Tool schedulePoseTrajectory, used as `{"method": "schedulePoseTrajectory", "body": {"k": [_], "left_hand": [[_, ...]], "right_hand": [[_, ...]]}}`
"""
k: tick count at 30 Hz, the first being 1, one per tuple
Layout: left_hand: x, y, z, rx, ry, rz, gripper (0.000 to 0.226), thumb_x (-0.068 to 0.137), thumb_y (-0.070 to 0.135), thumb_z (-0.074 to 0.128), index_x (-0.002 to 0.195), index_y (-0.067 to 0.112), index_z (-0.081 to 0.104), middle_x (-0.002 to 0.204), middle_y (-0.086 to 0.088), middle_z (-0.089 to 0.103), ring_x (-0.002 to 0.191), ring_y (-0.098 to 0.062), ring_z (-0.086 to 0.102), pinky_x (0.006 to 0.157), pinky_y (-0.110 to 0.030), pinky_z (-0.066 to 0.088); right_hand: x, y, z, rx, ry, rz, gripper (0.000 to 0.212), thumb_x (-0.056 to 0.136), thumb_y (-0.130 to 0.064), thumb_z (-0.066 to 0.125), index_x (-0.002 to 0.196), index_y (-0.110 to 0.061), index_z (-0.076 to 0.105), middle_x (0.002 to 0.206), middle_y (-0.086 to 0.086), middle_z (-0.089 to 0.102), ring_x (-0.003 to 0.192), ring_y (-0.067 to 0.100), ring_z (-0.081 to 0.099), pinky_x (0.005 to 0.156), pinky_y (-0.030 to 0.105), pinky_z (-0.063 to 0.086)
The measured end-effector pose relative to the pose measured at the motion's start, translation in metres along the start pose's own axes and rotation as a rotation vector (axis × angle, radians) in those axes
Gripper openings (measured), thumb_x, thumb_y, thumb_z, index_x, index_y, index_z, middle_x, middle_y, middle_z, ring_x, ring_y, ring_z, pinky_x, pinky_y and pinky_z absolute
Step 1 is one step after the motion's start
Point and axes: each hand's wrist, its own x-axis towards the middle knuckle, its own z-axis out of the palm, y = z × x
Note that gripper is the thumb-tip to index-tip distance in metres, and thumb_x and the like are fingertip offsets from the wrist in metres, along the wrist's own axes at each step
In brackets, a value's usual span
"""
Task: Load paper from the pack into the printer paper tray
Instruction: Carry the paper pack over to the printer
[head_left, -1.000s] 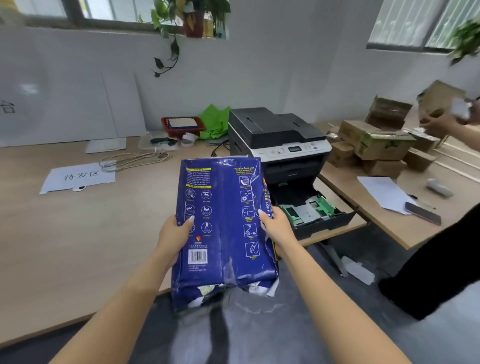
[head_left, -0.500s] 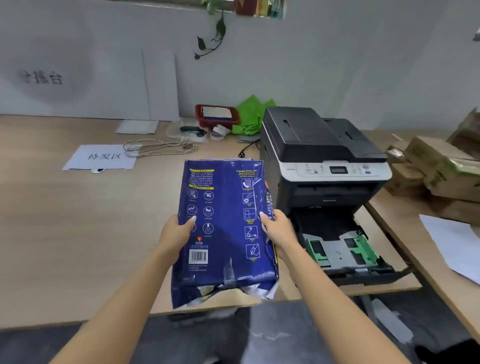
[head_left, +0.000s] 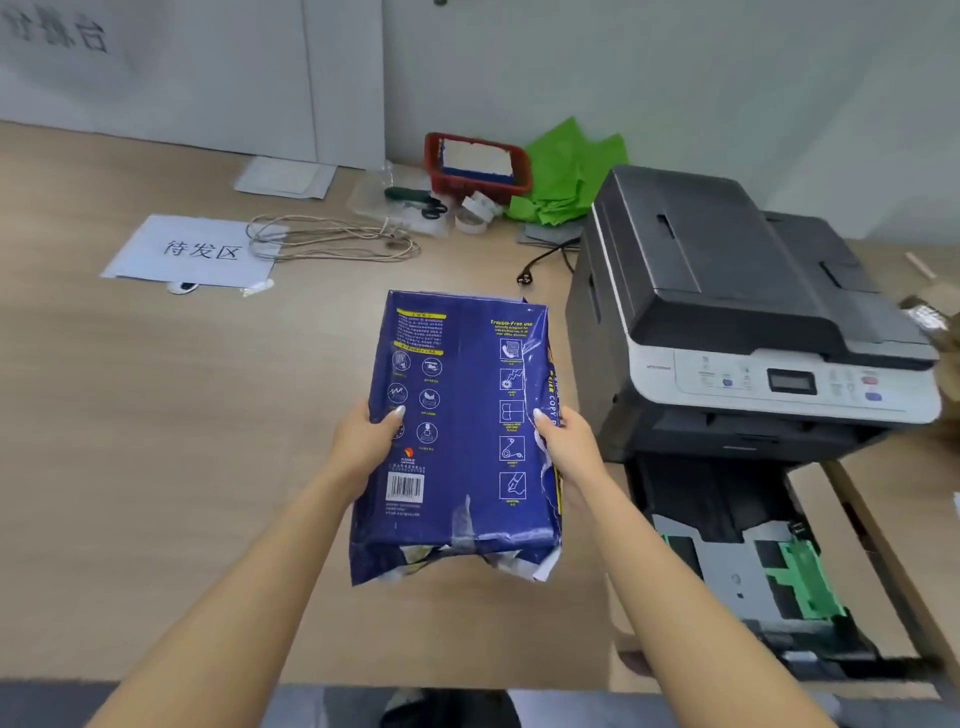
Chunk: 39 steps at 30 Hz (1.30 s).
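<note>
A dark blue paper pack (head_left: 462, 431) with white icons and a barcode is held above the wooden table, its torn wrapper end facing me. My left hand (head_left: 363, 441) grips its left edge and my right hand (head_left: 566, 447) grips its right edge. To the right stands a black and grey printer (head_left: 737, 322). Its paper tray (head_left: 748, 566) is pulled out toward me, with green guides showing and no paper visible in it.
On the wooden table (head_left: 156, 467) lie a white sign sheet (head_left: 192, 252), a coil of cord (head_left: 332, 241), a red basket (head_left: 478, 163), green paper (head_left: 566, 176), tape rolls and a black power plug (head_left: 527, 278). A second table edge (head_left: 883, 545) runs right of the tray.
The view has tilted down and come closer to the table and printer. The pack stays in both hands, now over the table rather than past its front edge.
</note>
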Motion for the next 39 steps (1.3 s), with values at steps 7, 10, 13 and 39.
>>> {"method": "schedulePoseTrajectory", "body": {"k": [7, 10, 13, 39], "left_hand": [[0.041, -0.013, 0.031, -0.043, 0.062, -0.061, 0.01, 0.093, 0.019, 0.055, 0.1, 0.026, 0.059, 0.112, -0.014, 0.07, 0.099, -0.035, 0.069, 0.09, -0.054, 0.054], [0.062, -0.019, 0.038, -0.038, 0.089, -0.114, 0.012, 0.091, 0.021, 0.058, 0.103, 0.022, 0.06, 0.111, -0.014, 0.072, 0.097, -0.035, 0.07, 0.089, -0.053, 0.055], [0.087, -0.029, 0.042, -0.009, 0.106, -0.162, 0.023, 0.088, 0.024, 0.062, 0.11, 0.017, 0.062, 0.11, -0.015, 0.072, 0.095, -0.034, 0.071, 0.088, -0.052, 0.056], [0.09, -0.086, 0.033, 0.531, 0.296, -0.063, 0.03, 0.077, 0.023, 0.073, 0.079, 0.013, 0.045, 0.071, 0.0, 0.053, 0.068, -0.021, 0.052, 0.055, -0.03, 0.034]], "right_hand": [[0.076, 0.013, -0.006, -0.033, -0.086, 0.081, 0.028, 0.098, -0.025, 0.047, 0.117, -0.008, 0.057, 0.105, 0.011, 0.07, 0.087, 0.025, 0.07, 0.084, 0.044, 0.057], [0.1, 0.021, -0.003, -0.078, -0.075, 0.092, 0.023, 0.096, -0.026, 0.047, 0.107, -0.012, 0.062, 0.109, 0.019, 0.07, 0.099, 0.037, 0.067, 0.091, 0.053, 0.054], [0.128, 0.036, 0.0, -0.139, -0.06, 0.097, 0.025, 0.093, -0.031, 0.048, 0.1, -0.011, 0.062, 0.106, 0.021, 0.069, 0.1, 0.041, 0.065, 0.091, 0.057, 0.052], [0.073, 0.096, 0.028, -0.659, -0.127, -0.212, 0.008, 0.087, -0.017, 0.062, 0.091, -0.012, 0.065, 0.082, -0.008, 0.056, 0.086, 0.017, 0.059, 0.077, 0.025, 0.046]]}}
